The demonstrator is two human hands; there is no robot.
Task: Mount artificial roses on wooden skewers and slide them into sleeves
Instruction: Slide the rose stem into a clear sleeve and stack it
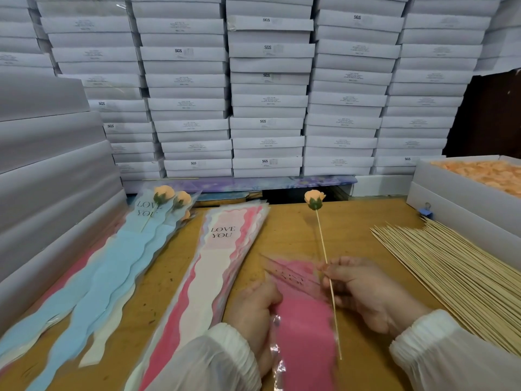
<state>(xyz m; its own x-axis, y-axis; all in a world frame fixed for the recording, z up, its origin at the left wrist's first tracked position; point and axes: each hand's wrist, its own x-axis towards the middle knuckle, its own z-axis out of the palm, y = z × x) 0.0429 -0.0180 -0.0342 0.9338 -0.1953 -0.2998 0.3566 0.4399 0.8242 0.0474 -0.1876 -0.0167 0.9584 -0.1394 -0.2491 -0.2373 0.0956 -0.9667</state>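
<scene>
Right hand (pixel 363 292) pinches rose skewer (pixel 328 277); left hand (pixel 253 309) grips pink sleeve (pixel 303 314).

The pink sleeve (pixel 301 314) runs off the bottom edge, its lettering blurred; small print on the stacked boxes (pixel 267 100) is unreadable.
</scene>
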